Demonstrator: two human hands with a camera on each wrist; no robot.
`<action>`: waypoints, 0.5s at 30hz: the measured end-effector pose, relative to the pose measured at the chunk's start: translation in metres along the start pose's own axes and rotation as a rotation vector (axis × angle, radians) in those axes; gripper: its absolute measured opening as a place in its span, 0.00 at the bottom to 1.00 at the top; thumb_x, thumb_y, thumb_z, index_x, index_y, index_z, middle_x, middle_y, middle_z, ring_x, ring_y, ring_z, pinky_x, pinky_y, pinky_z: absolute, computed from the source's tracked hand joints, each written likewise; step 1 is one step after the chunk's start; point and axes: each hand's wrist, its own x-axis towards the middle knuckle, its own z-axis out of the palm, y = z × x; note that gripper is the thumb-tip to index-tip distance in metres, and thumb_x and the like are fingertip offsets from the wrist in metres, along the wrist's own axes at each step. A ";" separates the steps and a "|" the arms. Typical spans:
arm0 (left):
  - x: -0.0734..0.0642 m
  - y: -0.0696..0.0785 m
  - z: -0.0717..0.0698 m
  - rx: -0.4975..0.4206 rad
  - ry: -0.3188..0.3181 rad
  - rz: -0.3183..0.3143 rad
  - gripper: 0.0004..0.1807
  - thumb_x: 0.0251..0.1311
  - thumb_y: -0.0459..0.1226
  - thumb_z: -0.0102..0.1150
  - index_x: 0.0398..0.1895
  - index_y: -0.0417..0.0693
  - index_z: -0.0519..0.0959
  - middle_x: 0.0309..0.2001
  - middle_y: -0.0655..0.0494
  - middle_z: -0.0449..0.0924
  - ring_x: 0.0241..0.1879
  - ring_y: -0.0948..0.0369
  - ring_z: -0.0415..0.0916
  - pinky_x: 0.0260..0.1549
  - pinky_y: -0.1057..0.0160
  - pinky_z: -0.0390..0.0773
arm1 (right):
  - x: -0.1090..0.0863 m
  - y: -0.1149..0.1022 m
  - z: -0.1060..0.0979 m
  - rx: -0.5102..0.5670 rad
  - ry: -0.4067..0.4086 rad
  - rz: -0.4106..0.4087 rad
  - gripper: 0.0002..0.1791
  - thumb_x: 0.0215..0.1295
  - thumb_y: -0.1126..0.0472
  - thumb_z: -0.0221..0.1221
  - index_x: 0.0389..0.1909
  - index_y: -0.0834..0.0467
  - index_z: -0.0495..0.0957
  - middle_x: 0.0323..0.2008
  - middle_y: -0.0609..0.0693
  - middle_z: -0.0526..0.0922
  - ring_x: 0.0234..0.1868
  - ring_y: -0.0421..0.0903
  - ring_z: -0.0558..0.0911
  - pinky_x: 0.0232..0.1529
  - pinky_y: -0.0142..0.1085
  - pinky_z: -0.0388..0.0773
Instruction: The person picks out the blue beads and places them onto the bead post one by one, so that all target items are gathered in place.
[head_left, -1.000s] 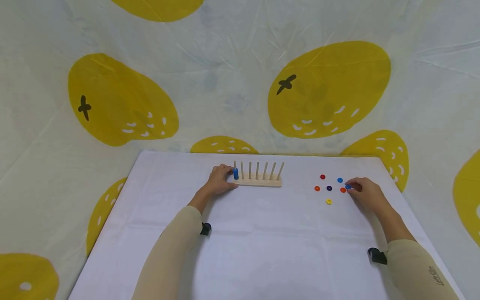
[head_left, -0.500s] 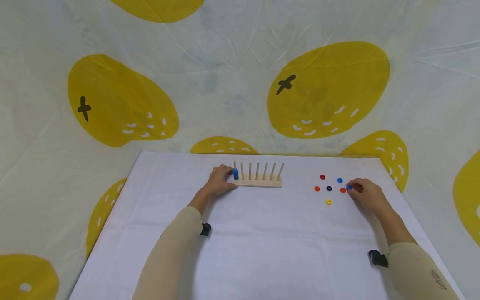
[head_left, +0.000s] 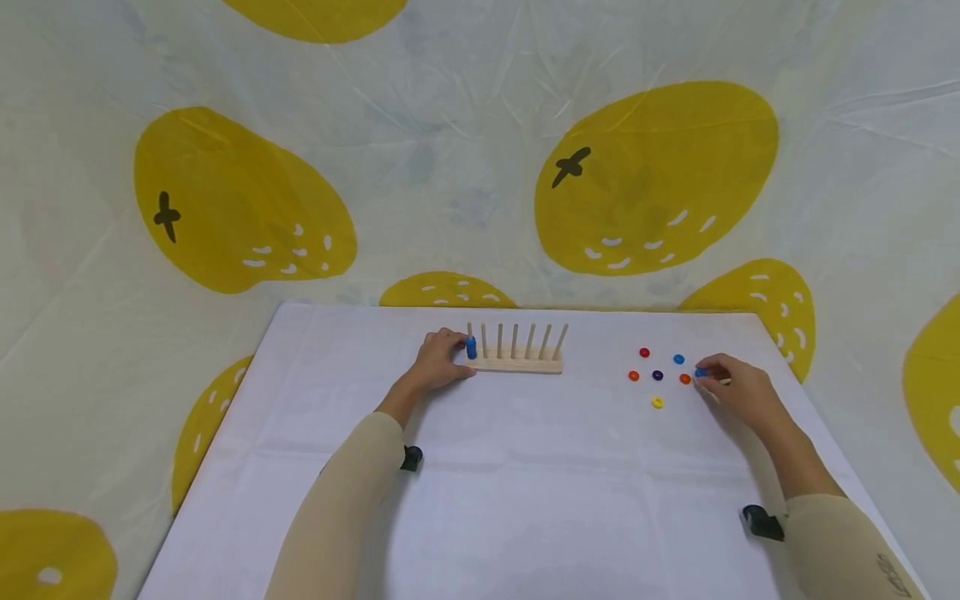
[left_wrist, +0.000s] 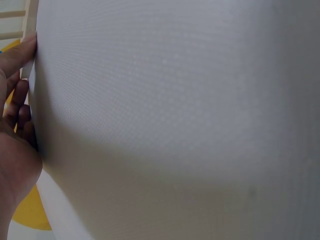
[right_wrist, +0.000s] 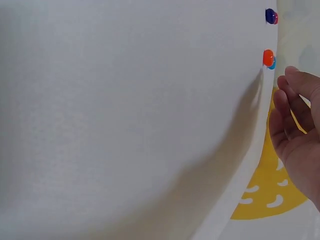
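A wooden peg rack [head_left: 517, 365] with a row of upright pegs stands near the table's far edge. Blue rings [head_left: 471, 347] are stacked on its leftmost peg. My left hand [head_left: 437, 362] grips that end of the base, thumb in front and fingers behind; the left wrist view shows the thumb against the rack [left_wrist: 30, 22]. Over on the right, my right hand [head_left: 738, 388] pinches a blue ring [head_left: 701, 372] between thumb and fingertips. In the right wrist view, the fingertips hide that ring. An orange ring [head_left: 685, 379] lies just left of it, another blue ring [head_left: 678, 359] behind.
More loose rings lie to the left of my right hand: red [head_left: 644, 352], orange [head_left: 633, 376], dark purple [head_left: 657, 375] and yellow [head_left: 657, 402]. White cloth [head_left: 525, 500] covers the table. A patterned curtain [head_left: 450, 183] hangs right behind its far edge.
My right hand has shifted slightly to the right with the blue ring, away from the orange one. The left hand and the rack have stayed put.
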 end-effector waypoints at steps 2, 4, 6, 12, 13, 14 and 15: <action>0.000 -0.001 0.000 0.004 -0.002 -0.004 0.38 0.57 0.44 0.77 0.69 0.43 0.74 0.61 0.48 0.75 0.65 0.49 0.64 0.69 0.50 0.66 | -0.002 -0.004 -0.002 0.005 0.003 -0.011 0.19 0.73 0.58 0.63 0.59 0.62 0.76 0.51 0.65 0.82 0.53 0.63 0.79 0.55 0.60 0.79; 0.001 -0.001 0.000 0.006 -0.002 -0.007 0.38 0.57 0.44 0.76 0.70 0.44 0.74 0.61 0.48 0.75 0.65 0.49 0.64 0.69 0.50 0.67 | -0.003 -0.009 -0.004 0.004 0.010 -0.027 0.18 0.73 0.58 0.63 0.59 0.62 0.76 0.51 0.64 0.82 0.52 0.62 0.79 0.52 0.55 0.81; 0.001 -0.002 0.000 0.007 -0.002 -0.007 0.38 0.57 0.44 0.76 0.70 0.44 0.74 0.61 0.48 0.75 0.65 0.49 0.64 0.69 0.50 0.67 | -0.004 -0.015 -0.005 0.004 0.019 -0.044 0.18 0.72 0.59 0.64 0.58 0.61 0.77 0.51 0.63 0.83 0.51 0.60 0.79 0.48 0.45 0.83; 0.001 -0.001 -0.001 0.002 -0.003 -0.002 0.38 0.56 0.44 0.76 0.70 0.44 0.74 0.62 0.47 0.74 0.65 0.48 0.64 0.69 0.48 0.67 | -0.004 -0.035 -0.010 0.006 0.082 -0.135 0.15 0.71 0.60 0.65 0.55 0.60 0.80 0.44 0.58 0.84 0.45 0.56 0.80 0.35 0.18 0.72; 0.001 -0.001 -0.001 0.001 -0.004 -0.003 0.38 0.56 0.44 0.76 0.70 0.44 0.74 0.62 0.47 0.74 0.65 0.48 0.64 0.69 0.48 0.67 | -0.003 -0.039 -0.010 0.007 0.090 -0.150 0.15 0.71 0.60 0.65 0.54 0.60 0.80 0.43 0.57 0.84 0.44 0.55 0.80 0.35 0.17 0.71; 0.001 0.000 -0.002 -0.003 -0.006 -0.007 0.38 0.57 0.44 0.76 0.70 0.44 0.74 0.62 0.47 0.74 0.65 0.48 0.64 0.69 0.48 0.66 | -0.003 -0.042 -0.011 0.007 0.099 -0.165 0.14 0.71 0.60 0.65 0.54 0.60 0.81 0.42 0.57 0.84 0.43 0.55 0.80 0.35 0.16 0.71; 0.001 0.000 -0.002 -0.006 -0.007 -0.009 0.38 0.57 0.44 0.77 0.70 0.44 0.74 0.62 0.47 0.74 0.65 0.48 0.64 0.70 0.48 0.66 | -0.002 -0.046 -0.011 0.007 0.103 -0.175 0.14 0.71 0.59 0.65 0.53 0.60 0.81 0.42 0.56 0.84 0.43 0.54 0.79 0.35 0.16 0.70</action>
